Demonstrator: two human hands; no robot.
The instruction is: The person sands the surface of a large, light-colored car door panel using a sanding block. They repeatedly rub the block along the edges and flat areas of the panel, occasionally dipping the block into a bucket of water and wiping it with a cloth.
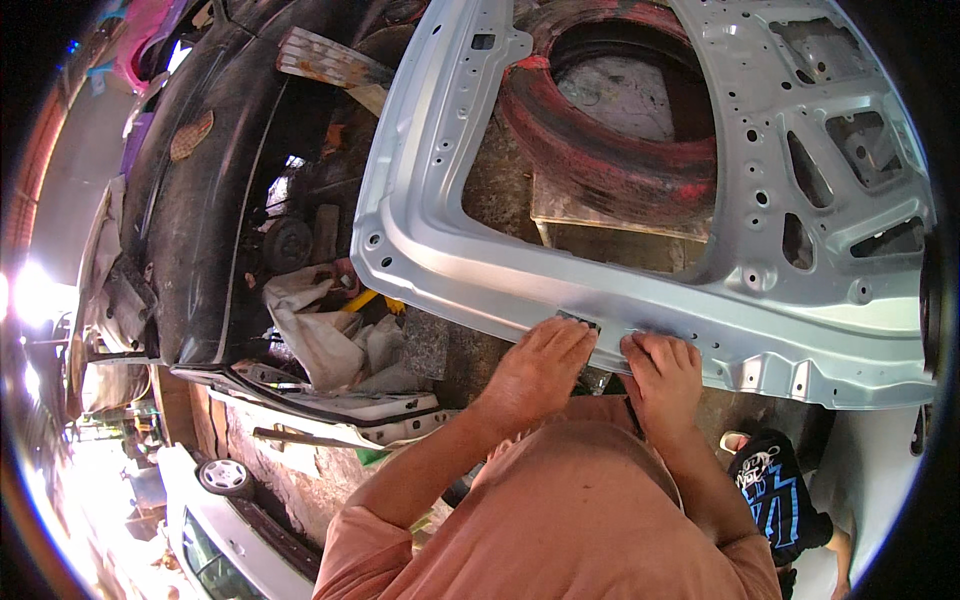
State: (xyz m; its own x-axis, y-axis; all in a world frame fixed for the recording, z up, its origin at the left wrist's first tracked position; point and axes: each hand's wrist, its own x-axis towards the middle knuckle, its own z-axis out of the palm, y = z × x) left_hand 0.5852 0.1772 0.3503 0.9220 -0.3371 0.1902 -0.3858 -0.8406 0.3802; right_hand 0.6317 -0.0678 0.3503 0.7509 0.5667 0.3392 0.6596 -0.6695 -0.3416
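A bare silver-grey car door panel (620, 285) with a large window opening lies in front of me, its near edge by my body. At that edge my left hand (540, 368) is closed, fingers together, over a small dark flat piece (580, 321) on the metal; most of the piece is hidden. Just to the right, my right hand (664, 372) has its fingers curled over the same edge, thumb toward the left hand. Through the opening shows a tyre (615, 165) smeared with red paint.
A dark car body (190, 220) stands at the left, with crumpled light sheeting (320, 335) beside it. A white car (230, 535) is at the lower left. Behind me on the right, another person in a black printed shirt (775, 500) is close by. A wooden board (610, 215) sits under the tyre.
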